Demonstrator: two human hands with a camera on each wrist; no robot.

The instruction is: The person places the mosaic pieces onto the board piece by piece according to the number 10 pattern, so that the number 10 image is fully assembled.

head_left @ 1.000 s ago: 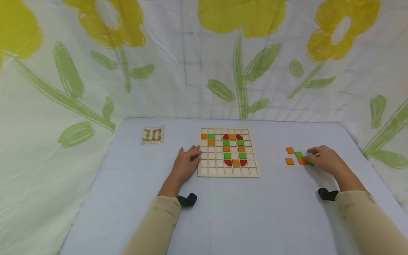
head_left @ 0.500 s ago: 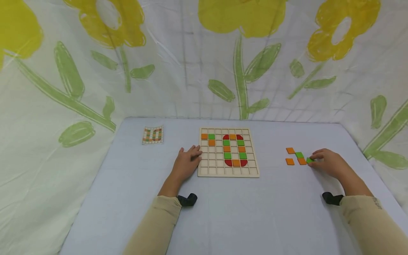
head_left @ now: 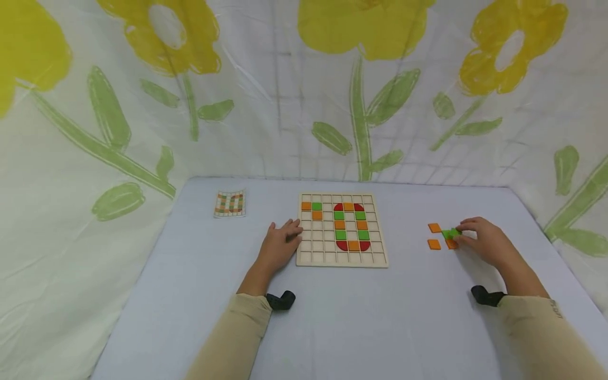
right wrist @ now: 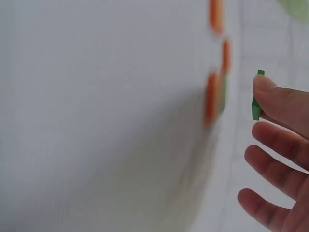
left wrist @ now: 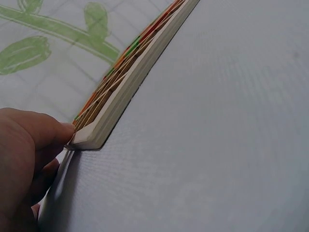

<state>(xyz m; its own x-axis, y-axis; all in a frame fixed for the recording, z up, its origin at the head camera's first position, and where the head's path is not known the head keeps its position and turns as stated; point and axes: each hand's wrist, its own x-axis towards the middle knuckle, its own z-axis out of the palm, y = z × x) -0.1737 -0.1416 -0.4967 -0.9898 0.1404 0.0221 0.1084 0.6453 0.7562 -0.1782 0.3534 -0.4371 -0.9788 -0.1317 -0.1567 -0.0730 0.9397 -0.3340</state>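
Note:
My left hand (head_left: 277, 245) rests its fingertips on the left edge of a pale wooden grid board (head_left: 317, 257); in the left wrist view the thumb touches the board's near corner. Orange, green and red tiles sit in the board's cells, and on its right half they form a ring. Off to the right, my right hand (head_left: 486, 244) pinches a green square tile (right wrist: 256, 108) between thumb and forefinger, the other fingers spread in the right wrist view. It is held above the loose tiles: two orange ones (head_left: 434, 244) at left, plus another orange (head_left: 452, 244) and a green one partly covered.
A small pattern card (head_left: 230, 203) with coloured squares lies left of the board. White cloth (head_left: 356, 322) covers the table, and a curtain painted with flowers (head_left: 256, 132) hangs behind and at both sides.
My right hand has taken hold of the rightmost green tile, lifted it and moved left over the other loose tiles. The left hand stays at the board's edge.

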